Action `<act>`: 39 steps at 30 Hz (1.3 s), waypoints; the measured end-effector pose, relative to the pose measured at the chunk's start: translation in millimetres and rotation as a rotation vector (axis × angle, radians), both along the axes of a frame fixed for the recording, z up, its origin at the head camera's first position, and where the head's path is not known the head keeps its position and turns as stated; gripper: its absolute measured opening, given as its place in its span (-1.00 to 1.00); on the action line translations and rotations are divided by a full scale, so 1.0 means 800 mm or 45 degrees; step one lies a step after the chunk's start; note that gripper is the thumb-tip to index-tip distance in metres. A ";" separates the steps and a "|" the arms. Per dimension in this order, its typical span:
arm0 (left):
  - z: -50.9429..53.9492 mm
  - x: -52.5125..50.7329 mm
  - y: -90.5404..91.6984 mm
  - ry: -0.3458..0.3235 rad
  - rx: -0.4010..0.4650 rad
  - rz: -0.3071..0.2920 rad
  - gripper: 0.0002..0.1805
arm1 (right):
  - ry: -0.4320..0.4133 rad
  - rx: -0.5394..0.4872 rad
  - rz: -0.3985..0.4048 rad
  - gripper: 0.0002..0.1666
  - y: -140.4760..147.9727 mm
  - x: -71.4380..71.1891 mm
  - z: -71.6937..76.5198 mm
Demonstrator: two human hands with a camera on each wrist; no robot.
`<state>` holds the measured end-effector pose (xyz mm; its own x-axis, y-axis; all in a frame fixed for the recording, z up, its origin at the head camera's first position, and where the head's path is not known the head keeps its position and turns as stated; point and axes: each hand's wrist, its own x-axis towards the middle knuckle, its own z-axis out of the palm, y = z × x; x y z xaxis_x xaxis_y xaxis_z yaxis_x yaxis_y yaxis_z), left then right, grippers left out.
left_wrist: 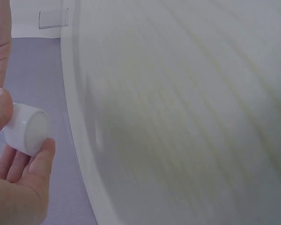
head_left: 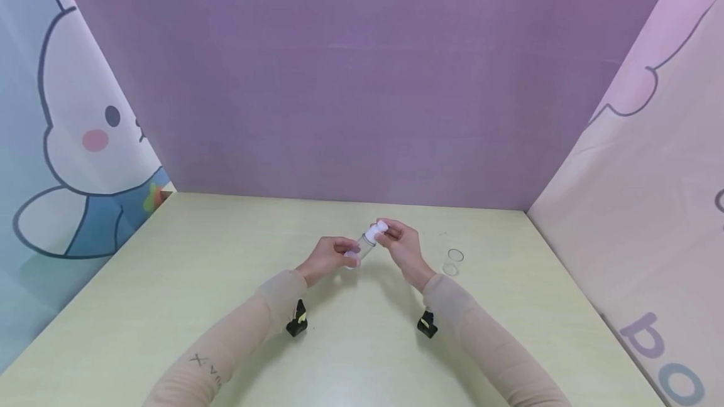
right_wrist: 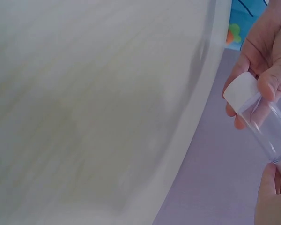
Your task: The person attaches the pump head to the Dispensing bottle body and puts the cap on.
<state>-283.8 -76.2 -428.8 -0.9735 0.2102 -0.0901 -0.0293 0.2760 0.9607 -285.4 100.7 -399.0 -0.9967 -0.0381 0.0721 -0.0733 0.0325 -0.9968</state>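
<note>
Over the table, a clear bottle (head_left: 366,245) is held tilted between both hands, its white top (head_left: 376,231) toward the upper right. My left hand (head_left: 327,257) pinches the white base (right_wrist: 242,91) between thumb and fingers; the left wrist view shows that base (left_wrist: 30,129) end-on. At the other end, my right hand (head_left: 404,247) grips the white top, which looks like a pump head. Its fingers partly cover the top. See-through walls of the bottle (right_wrist: 269,129) show in the right wrist view, with no visible liquid inside.
A clear open-ended cap (head_left: 454,261) stands on the pale table (head_left: 226,231) to the right of my right hand. Purple backing (head_left: 351,80) rises behind the table, with printed cloth panels on the left (head_left: 85,99) and right (head_left: 650,206).
</note>
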 end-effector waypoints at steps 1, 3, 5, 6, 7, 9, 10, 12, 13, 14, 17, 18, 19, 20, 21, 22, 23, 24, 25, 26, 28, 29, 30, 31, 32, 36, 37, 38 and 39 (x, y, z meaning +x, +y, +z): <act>0.000 0.000 0.000 -0.004 -0.002 0.004 -0.61 | -0.001 -0.001 0.008 -0.55 0.000 0.000 -0.001; 0.001 0.001 0.000 -0.011 -0.007 0.010 -0.60 | -0.001 -0.004 0.030 -0.53 0.000 0.000 -0.001; 0.002 0.001 0.000 -0.012 -0.021 0.010 -0.59 | -0.002 -0.011 0.050 -0.52 0.000 -0.001 -0.002; 0.002 0.000 0.000 -0.012 -0.030 0.008 -0.58 | -0.004 -0.014 0.056 -0.52 0.000 0.000 -0.002; 0.003 0.000 0.000 -0.011 -0.042 0.006 -0.59 | 0.001 -0.013 0.061 -0.51 0.001 0.000 -0.003; 0.004 0.000 0.000 -0.001 -0.080 -0.001 -0.61 | -0.010 -0.026 0.064 -0.51 0.002 0.000 -0.005; 0.005 -0.001 0.000 0.002 -0.101 -0.005 -0.62 | -0.013 -0.030 0.066 -0.50 0.003 0.000 -0.005; 0.007 -0.001 0.000 0.006 -0.146 -0.014 -0.63 | -0.026 -0.041 0.073 -0.50 0.004 0.000 -0.007; 0.007 -0.001 -0.001 0.014 -0.172 -0.020 -0.63 | -0.030 -0.044 0.081 -0.49 0.004 0.001 -0.008; 0.008 -0.001 -0.001 0.022 -0.193 -0.028 -0.63 | -0.038 -0.051 0.089 -0.49 0.005 0.001 -0.009; 0.009 -0.002 -0.001 0.025 -0.230 -0.048 -0.61 | -0.036 -0.058 0.118 -0.48 0.005 0.002 -0.009; 0.009 -0.001 -0.001 0.025 -0.236 -0.053 -0.61 | -0.034 -0.059 0.126 -0.48 0.005 0.002 -0.009; 0.009 -0.001 -0.001 0.025 -0.237 -0.059 -0.60 | -0.028 -0.057 0.134 -0.49 0.006 0.002 -0.010; 0.009 -0.001 -0.001 0.017 -0.234 -0.062 -0.61 | -0.027 -0.061 0.140 -0.49 0.006 0.002 -0.009; 0.008 -0.001 -0.002 0.012 -0.232 -0.064 -0.61 | -0.028 -0.062 0.146 -0.49 0.006 0.002 -0.009; 0.008 -0.001 -0.002 0.004 -0.225 -0.064 -0.61 | -0.029 -0.057 0.152 -0.50 0.006 0.002 -0.009; 0.008 -0.001 -0.002 0.000 -0.220 -0.066 -0.61 | -0.026 -0.046 0.159 -0.50 0.007 0.002 -0.008; 0.007 -0.001 -0.002 -0.001 -0.217 -0.067 -0.62 | -0.020 -0.029 0.168 -0.50 0.008 0.001 -0.008; 0.006 -0.002 -0.003 0.000 -0.214 -0.069 -0.63 | -0.016 -0.009 0.172 -0.51 0.009 0.000 -0.007; 0.006 -0.002 -0.003 -0.004 -0.211 -0.069 -0.63 | -0.018 0.006 0.172 -0.51 0.011 0.000 -0.006; 0.004 -0.004 -0.004 -0.005 -0.197 -0.069 -0.64 | -0.010 0.041 0.165 -0.53 0.015 -0.001 -0.004; 0.004 -0.004 -0.004 -0.003 -0.193 -0.070 -0.64 | -0.007 0.056 0.158 -0.54 0.017 -0.002 -0.003; 0.003 -0.005 -0.004 -0.004 -0.189 -0.069 -0.64 | -0.006 0.064 0.150 -0.54 0.020 -0.003 -0.002; 0.002 -0.005 -0.005 -0.005 -0.181 -0.066 -0.65 | -0.011 0.066 0.142 -0.56 0.023 -0.003 -0.001; 0.002 -0.005 -0.005 -0.007 -0.175 -0.063 -0.65 | -0.013 0.061 0.140 -0.56 0.025 -0.003 0.000; 0.001 -0.004 -0.007 0.003 -0.156 -0.050 -0.65 | -0.018 0.056 0.147 -0.58 0.036 -0.002 0.005; 0.001 -0.004 -0.007 0.005 -0.152 -0.047 -0.65 | -0.019 0.058 0.148 -0.59 0.039 -0.002 0.006; 0.002 -0.004 -0.007 0.007 -0.148 -0.045 -0.65 | -0.016 0.062 0.149 -0.58 0.042 -0.001 0.007; 0.002 -0.003 -0.007 0.007 -0.142 -0.043 -0.65 | -0.015 0.071 0.149 -0.59 0.045 -0.001 0.009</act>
